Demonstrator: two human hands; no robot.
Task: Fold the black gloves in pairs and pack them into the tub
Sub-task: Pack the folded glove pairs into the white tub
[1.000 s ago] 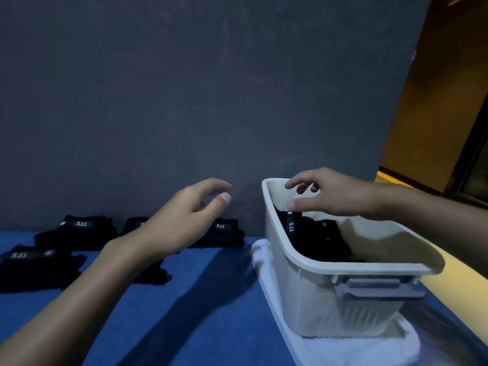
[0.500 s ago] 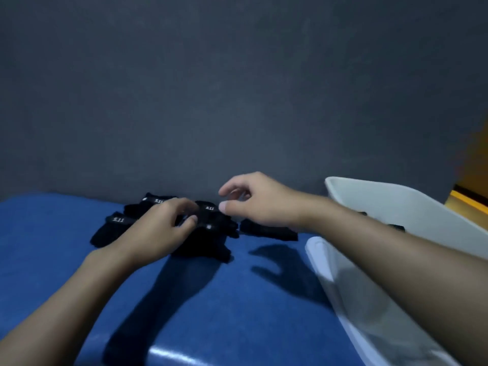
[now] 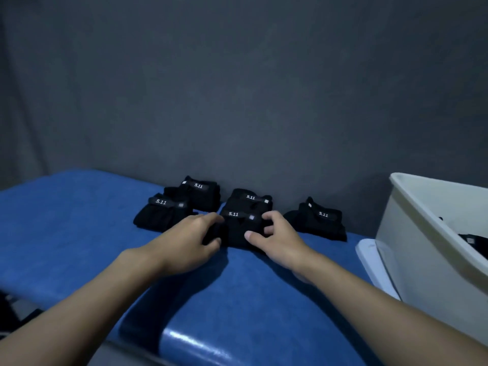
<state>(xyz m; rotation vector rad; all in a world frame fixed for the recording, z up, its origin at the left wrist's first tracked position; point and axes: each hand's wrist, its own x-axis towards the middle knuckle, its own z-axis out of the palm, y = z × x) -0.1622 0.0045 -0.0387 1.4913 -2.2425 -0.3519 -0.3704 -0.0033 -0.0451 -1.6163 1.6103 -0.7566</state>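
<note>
Several black gloves with white "5.11" cuff labels lie on the blue padded table [image 3: 79, 233] against the grey wall. Both my hands hold the middle glove [image 3: 239, 228]: my left hand [image 3: 190, 239] grips its left edge, and my right hand [image 3: 274, 239] grips its right edge, fingers curled on the cloth. Behind it lies another glove [image 3: 250, 198]. Two more gloves [image 3: 161, 213] [image 3: 200, 192] lie to the left, and one glove [image 3: 320, 220] to the right. The white tub [image 3: 427, 233] stands at the right edge with black gloves [image 3: 475, 243] inside.
The tub stands on a white lid or tray [image 3: 368, 253]. A grey wall [image 3: 237, 88] rises directly behind the gloves. The table's rounded front edge [image 3: 211, 344] is close to me, with dark floor at the lower left.
My view swung left from the tub to the gloves on the table. My right hand left the tub, and both hands came down onto the middle glove and took hold of it.
</note>
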